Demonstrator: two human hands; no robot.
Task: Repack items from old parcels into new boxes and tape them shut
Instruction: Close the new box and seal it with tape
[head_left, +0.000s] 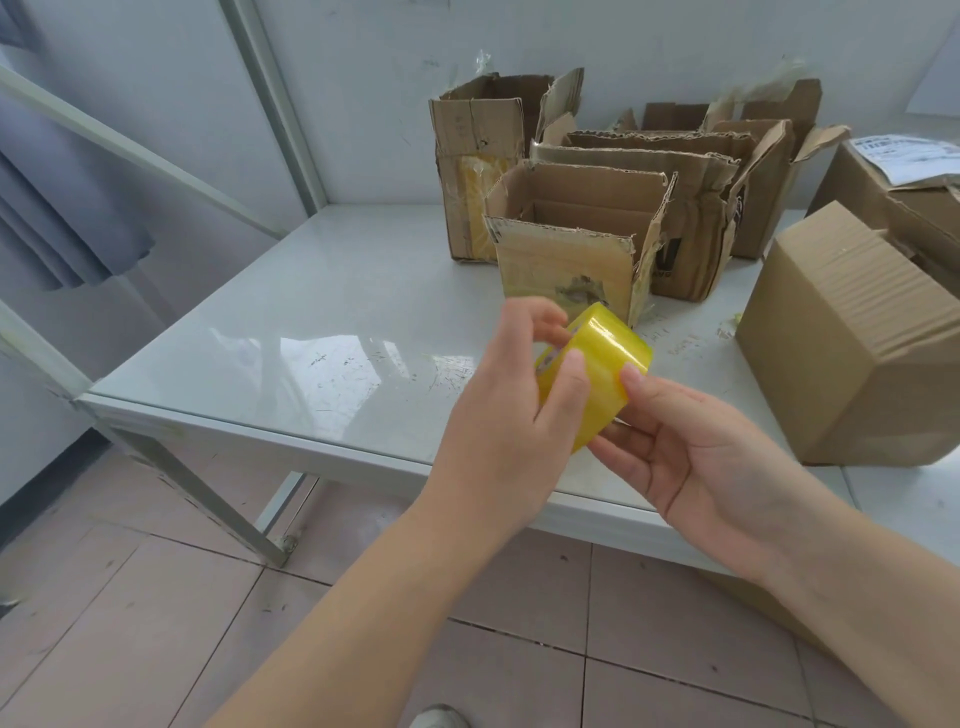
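Left hand (498, 415) and right hand (691, 457) both curl round a glossy yellow tape roll (605, 364) over the counter (311, 312). Light, stiff and probably slick, it is best gripped across its flat sides.

A wide roll of translucent yellow packing tape (602, 374) is held above the near edge of a glossy white table (311, 364). The left hand (509, 410) grips it from the left, thumb pressed on the outer band. The right hand (691, 457) pinches its lower right edge, palm up. Just beyond the grip stands a torn, open brown cardboard box (566, 270). More battered open cartons (478, 156) stand behind that one. Right of the grip sits a clean, closed corrugated cardboard box (852, 353), and farther right behind it a brown carton with a white label (893, 192).
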